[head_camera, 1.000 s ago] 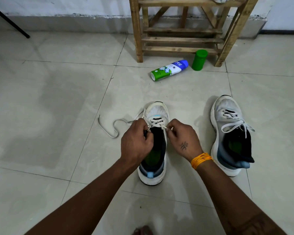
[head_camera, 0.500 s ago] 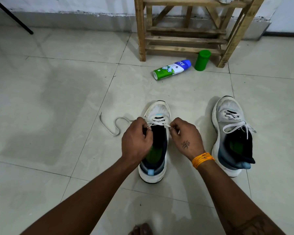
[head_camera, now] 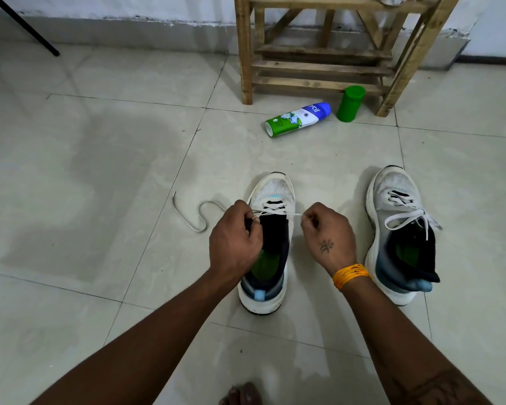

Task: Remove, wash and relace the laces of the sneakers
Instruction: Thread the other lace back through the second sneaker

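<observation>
Two white sneakers stand on the tiled floor, toes pointing away from me. The left sneaker (head_camera: 270, 249) is laced only across its lowest eyelets with a white lace (head_camera: 200, 213), whose free end snakes over the floor to the left. My left hand (head_camera: 235, 239) grips the sneaker's left eyelet edge, fingers curled at the lace. My right hand (head_camera: 327, 232) pinches the lace's other end, pulled taut out to the right of the sneaker. The right sneaker (head_camera: 398, 229) is fully laced with a loose bow.
A wooden rack (head_camera: 327, 54) stands against the back wall. In front of it a white-and-blue spray can (head_camera: 298, 118) lies on its side beside an upright green cap (head_camera: 349, 103). A dark tripod leg (head_camera: 27, 27) crosses the top left. My toes (head_camera: 241, 394) show at the bottom edge.
My right hand has drawn away to the right of the sneaker, pulling its lace end taut. My left hand has stayed at the left eyelets.
</observation>
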Demonstrator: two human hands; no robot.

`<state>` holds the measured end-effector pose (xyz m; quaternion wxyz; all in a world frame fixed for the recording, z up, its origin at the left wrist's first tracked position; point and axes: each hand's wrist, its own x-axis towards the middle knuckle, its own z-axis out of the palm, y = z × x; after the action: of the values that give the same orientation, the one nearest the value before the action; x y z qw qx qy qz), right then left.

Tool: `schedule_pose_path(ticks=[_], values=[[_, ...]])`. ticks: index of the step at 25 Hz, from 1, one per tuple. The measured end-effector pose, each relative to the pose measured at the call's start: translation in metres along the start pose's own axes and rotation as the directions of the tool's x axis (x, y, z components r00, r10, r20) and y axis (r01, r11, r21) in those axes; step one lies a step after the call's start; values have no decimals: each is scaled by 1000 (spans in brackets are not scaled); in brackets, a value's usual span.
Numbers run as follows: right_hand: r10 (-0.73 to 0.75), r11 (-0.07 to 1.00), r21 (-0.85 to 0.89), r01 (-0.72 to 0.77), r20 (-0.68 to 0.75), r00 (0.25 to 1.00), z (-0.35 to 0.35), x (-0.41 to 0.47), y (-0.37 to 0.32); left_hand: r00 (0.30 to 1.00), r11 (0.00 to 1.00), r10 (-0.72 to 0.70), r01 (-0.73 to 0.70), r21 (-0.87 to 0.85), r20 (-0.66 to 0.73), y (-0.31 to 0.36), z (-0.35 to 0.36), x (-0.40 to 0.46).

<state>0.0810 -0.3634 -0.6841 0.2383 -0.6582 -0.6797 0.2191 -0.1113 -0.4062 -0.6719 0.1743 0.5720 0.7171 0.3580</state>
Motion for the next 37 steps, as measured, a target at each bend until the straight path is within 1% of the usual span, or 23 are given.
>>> schedule_pose_path(ticks=[2, 3, 4, 5, 6, 8, 9, 10, 11, 13, 14, 15, 16, 18, 19, 20, 22, 24, 26, 28, 32, 36, 37], values=[[153, 965, -214, -154, -23, 988, -1, -8, 22, 1000, 1000, -15, 14, -10, -9, -1, -1, -1], [189, 938, -295, -184, -11, 982, 0, -11, 28, 1000, 1000, -16, 16, -9, -14, -2, -1, -1], [186, 935, -307, -179, -6, 983, 0, -13, 26, 1000, 1000, -12, 12, -6, -16, -2, -1, -1], [144, 960, -244, -140, -3, 990, 0, -13, 17, 1000, 1000, -5, 5, -5, -14, -2, 0, -1], [78, 990, -116, -77, 6, 997, 1, -12, 5, 1000, 1000, 4, -4, -3, -10, -2, 1, 0], [-48, 991, 129, 42, 41, 998, 5, -11, -18, 1000, 1000, 15, -15, 4, -9, 0, 2, 0], [-79, 984, 163, 73, 35, 996, 7, -11, -23, 1000, 1000, 14, -13, 5, -11, 0, 2, -1], [-68, 989, 134, 66, 12, 998, 9, -11, -22, 1000, 1000, 7, -7, 3, -12, 0, 2, -1], [-10, 998, 59, 11, -17, 1000, 10, -10, -15, 1000, 1000, -2, 2, -3, -14, 0, 1, -1], [158, 973, -166, -161, -28, 987, 7, -12, 7, 1000, 1000, -14, 13, -17, -19, -3, 0, -1], [207, 950, -236, -205, -15, 978, 6, -13, 16, 1000, 1000, -12, 12, -22, -22, -4, -1, -2], [212, 947, -246, -207, -6, 977, 5, -15, 20, 1000, 1000, -9, 9, -25, -23, -4, -1, -1], [177, 966, -192, -173, 2, 984, 5, -15, 17, 1000, 1000, -7, 7, -28, -22, -5, 0, -1], [32, 998, 60, -33, 15, 999, 7, -16, -2, 1000, 1000, -1, 1, -26, -19, -3, 1, -1], [-31, 984, 174, 25, 33, 999, 10, -17, -11, 1000, 1000, 5, -5, -21, -20, -2, 2, -2], [-65, 972, 228, 54, 41, 997, 13, -18, -17, 1000, 1000, 10, -10, -16, -21, -2, 2, -2], [-35, 984, 177, 32, 13, 999, 16, -17, -17, 1000, 1000, 5, -5, -21, -25, -3, 2, -2], [84, 996, 20, -84, -26, 996, 15, -15, -1, 999, 999, -18, 17, -37, -33, -4, 1, -2], [106, 991, -74, -108, -24, 994, 13, -17, 8, 999, 998, -38, 37, -41, -39, -4, 1, -3], [51, 995, -83, -52, -15, 999, 11, -15, -2, 999, 998, -35, 34, -43, -40, -4, 2, -3], [-65, 995, 78, 66, -13, 998, 9, -11, -20, 998, 999, -29, 26, -39, -59, -1, 2, -1], [-3, 1000, -2, 2, -60, 998, 10, -8, -11, 989, 989, -125, 118, -86, -84, -2, 4, 1], [-19, 1000, -26, 17, -57, 998, 10, -8, -11, 986, 985, -148, 140, -103, -78, -2, 4, 2]])
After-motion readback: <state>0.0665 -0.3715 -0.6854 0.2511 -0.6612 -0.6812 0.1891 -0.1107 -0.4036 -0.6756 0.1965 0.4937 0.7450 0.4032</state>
